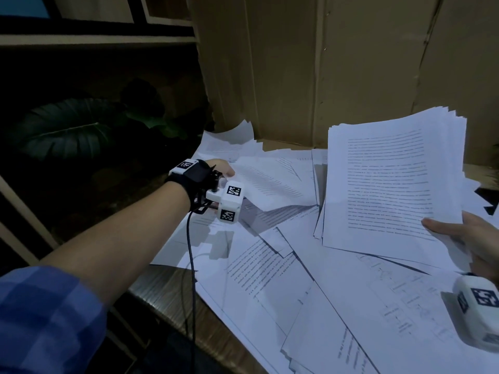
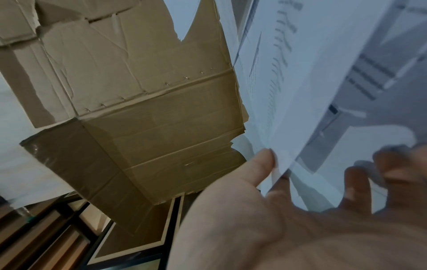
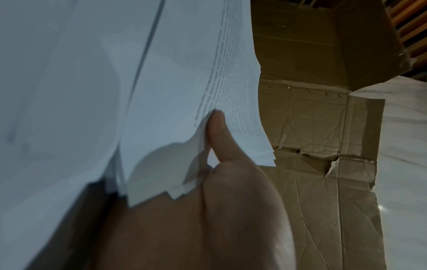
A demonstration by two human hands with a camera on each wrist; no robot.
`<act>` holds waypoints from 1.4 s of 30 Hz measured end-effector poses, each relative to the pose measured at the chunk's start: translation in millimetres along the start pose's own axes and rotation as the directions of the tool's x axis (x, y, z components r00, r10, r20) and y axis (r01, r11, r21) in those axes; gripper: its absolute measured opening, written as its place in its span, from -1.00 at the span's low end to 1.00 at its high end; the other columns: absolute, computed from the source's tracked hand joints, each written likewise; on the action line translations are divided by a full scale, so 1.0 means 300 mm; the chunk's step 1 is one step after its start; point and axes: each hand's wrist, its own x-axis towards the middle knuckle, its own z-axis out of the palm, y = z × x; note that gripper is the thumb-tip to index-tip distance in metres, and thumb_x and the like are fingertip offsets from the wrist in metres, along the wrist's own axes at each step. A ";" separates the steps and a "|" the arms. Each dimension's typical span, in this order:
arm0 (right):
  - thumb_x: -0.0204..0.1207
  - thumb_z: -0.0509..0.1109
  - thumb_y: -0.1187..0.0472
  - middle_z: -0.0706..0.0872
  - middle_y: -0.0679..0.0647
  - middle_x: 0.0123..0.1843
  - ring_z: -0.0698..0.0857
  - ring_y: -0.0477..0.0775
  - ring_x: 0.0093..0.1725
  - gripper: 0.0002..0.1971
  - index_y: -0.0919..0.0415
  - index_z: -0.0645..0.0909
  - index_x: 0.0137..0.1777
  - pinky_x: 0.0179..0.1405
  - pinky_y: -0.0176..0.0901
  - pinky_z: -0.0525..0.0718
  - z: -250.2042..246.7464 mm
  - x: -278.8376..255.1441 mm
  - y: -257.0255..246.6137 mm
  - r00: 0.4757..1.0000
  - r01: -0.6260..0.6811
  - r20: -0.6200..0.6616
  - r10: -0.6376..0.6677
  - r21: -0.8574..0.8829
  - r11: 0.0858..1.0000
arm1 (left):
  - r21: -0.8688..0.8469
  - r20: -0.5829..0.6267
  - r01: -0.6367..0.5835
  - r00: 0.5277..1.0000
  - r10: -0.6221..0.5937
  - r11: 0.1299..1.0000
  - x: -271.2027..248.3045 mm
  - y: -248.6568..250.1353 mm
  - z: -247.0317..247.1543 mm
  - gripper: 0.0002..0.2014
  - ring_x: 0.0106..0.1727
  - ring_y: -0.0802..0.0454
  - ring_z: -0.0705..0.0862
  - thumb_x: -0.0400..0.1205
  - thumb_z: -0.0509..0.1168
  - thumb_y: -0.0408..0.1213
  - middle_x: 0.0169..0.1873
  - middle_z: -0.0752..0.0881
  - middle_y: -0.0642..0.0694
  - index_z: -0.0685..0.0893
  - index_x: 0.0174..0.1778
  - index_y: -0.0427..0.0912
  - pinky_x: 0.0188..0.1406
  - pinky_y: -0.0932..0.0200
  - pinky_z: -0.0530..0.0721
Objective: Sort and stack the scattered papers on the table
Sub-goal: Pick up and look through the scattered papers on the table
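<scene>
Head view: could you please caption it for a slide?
Left hand lifts a sheet; right hand holds the gathered stack.

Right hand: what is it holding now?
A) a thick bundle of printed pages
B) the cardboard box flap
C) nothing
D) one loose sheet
A: the right hand grips a thick bundle of printed pages by its lower corner, thumb on the top sheet; the right wrist view shows many layered page edges.
</scene>
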 end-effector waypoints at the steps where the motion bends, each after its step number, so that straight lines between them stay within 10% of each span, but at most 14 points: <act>1: 0.44 0.43 0.26 0.81 0.08 0.26 0.82 0.15 0.17 -0.54 0.10 0.64 0.38 0.09 0.01 0.76 -0.001 -0.002 -0.001 1.000 -0.002 -0.010 0.002 0.004 1.000 | -0.042 0.039 0.016 0.999 -0.015 0.999 0.000 -0.015 -0.003 -0.80 -0.04 -0.16 0.53 0.77 0.16 -0.33 0.03 0.59 -0.33 0.57 0.04 -0.43 0.01 0.02 0.52; 9: 0.43 0.43 0.26 0.77 0.13 0.33 0.79 0.19 0.24 -0.47 0.13 0.60 0.45 0.23 0.12 0.68 0.008 -0.014 -0.006 1.000 -0.004 -0.007 0.004 -0.011 1.000 | -0.195 0.014 0.015 1.000 -0.012 0.981 0.002 -0.080 0.019 -0.72 0.14 -0.19 0.56 0.71 0.27 -0.27 0.17 0.56 -0.26 0.53 0.31 -0.27 0.44 -0.18 0.56; 13: 0.42 0.43 0.26 0.79 0.13 0.30 0.80 0.21 0.21 -0.51 0.12 0.63 0.40 0.21 0.16 0.69 0.017 -0.030 -0.013 1.000 -0.009 0.003 0.009 -0.015 1.000 | -0.168 0.064 0.013 0.998 -0.002 0.986 0.001 -0.068 -0.010 -0.65 0.01 -0.11 0.67 0.74 0.23 -0.15 0.14 0.68 -0.28 0.54 0.31 -0.35 0.05 0.08 0.57; 16: 0.49 0.40 0.29 0.79 0.12 0.29 0.80 0.19 0.21 -0.55 0.12 0.62 0.40 0.16 0.09 0.73 0.027 -0.040 -0.023 1.000 -0.010 0.015 0.010 -0.002 1.000 | -0.174 0.039 0.002 0.999 0.005 0.985 -0.010 -0.050 0.007 -0.81 -0.33 -0.07 0.67 0.77 0.18 -0.30 -0.21 0.64 -0.21 0.58 -0.09 -0.33 -0.42 0.31 0.63; 19: 0.63 0.31 0.37 0.80 0.13 0.29 0.81 0.20 0.19 -0.62 0.15 0.61 0.42 0.14 0.07 0.74 0.033 -0.046 -0.029 0.999 -0.022 0.024 0.021 0.013 1.000 | -0.039 -0.074 -0.033 0.997 0.030 0.999 0.012 -0.051 0.036 -0.77 -0.10 -0.16 0.64 0.71 0.30 -0.26 -0.21 0.61 -0.15 0.50 -0.27 -0.17 0.14 -0.06 0.73; 22: 0.66 0.29 0.39 0.80 0.11 0.29 0.81 0.15 0.19 -0.63 0.13 0.60 0.42 0.08 -0.03 0.79 0.037 -0.048 -0.030 1.000 -0.019 0.017 0.019 0.010 1.000 | 0.001 -0.158 -0.066 0.985 0.065 0.998 0.022 -0.045 0.028 -0.76 -0.24 -0.06 0.55 0.69 0.32 -0.27 0.02 0.60 -0.26 0.49 -0.29 -0.16 0.11 0.05 0.61; 28: 0.64 0.29 0.40 0.80 0.08 0.29 0.81 0.09 0.17 -0.65 0.09 0.64 0.34 0.07 -0.11 0.78 0.042 -0.048 -0.032 1.000 -0.016 0.002 0.015 0.014 1.000 | 0.024 -0.191 -0.070 0.979 0.074 0.997 0.034 -0.048 0.033 -0.57 0.36 -0.31 0.63 0.69 0.31 -0.25 0.36 0.62 -0.38 0.55 0.41 -0.44 0.32 -0.09 0.62; 32: 0.65 0.29 0.41 0.80 0.08 0.28 0.80 0.16 0.21 -0.66 0.07 0.65 0.32 0.14 -0.02 0.72 0.042 -0.047 -0.032 1.000 -0.025 -0.005 0.025 0.001 1.000 | -0.152 -0.122 -0.115 0.988 0.097 0.982 0.028 -0.056 0.053 -0.79 0.00 -0.23 0.67 0.71 0.28 -0.35 0.15 0.67 -0.31 0.65 0.15 -0.42 0.05 -0.04 0.67; 37: 0.63 0.30 0.40 0.79 0.11 0.30 0.75 0.22 0.28 -0.66 0.07 0.65 0.32 0.15 0.03 0.72 0.046 -0.052 -0.036 0.999 -0.035 -0.017 0.035 -0.004 0.999 | -0.014 -0.034 -0.144 0.989 0.143 0.990 0.012 -0.095 0.079 -0.67 0.18 -0.20 0.66 0.76 0.16 -0.45 0.40 0.57 -0.44 0.53 0.38 -0.58 -0.45 0.29 0.49; 39: 0.64 0.30 0.41 0.80 0.10 0.28 0.74 0.21 0.28 -0.67 0.07 0.65 0.30 0.12 -0.01 0.73 0.048 -0.054 -0.038 0.999 -0.030 -0.020 0.031 0.007 1.000 | -0.019 -0.091 -0.131 0.987 0.129 0.991 0.016 -0.111 0.069 -0.79 -0.21 -0.14 0.69 0.73 0.21 -0.45 0.23 0.67 -0.41 0.64 0.17 -0.50 -0.59 0.26 0.56; 42: 0.56 0.37 0.36 0.79 0.12 0.29 0.73 0.24 0.29 -0.65 0.08 0.65 0.31 0.14 0.01 0.72 0.048 -0.052 -0.038 0.999 -0.028 -0.023 0.028 0.019 0.999 | 0.005 -0.224 -0.202 0.954 0.198 0.979 0.039 -0.146 0.028 -0.81 -0.15 -0.16 0.75 0.71 0.24 -0.40 0.16 0.73 -0.36 0.69 0.16 -0.38 -0.24 0.18 0.63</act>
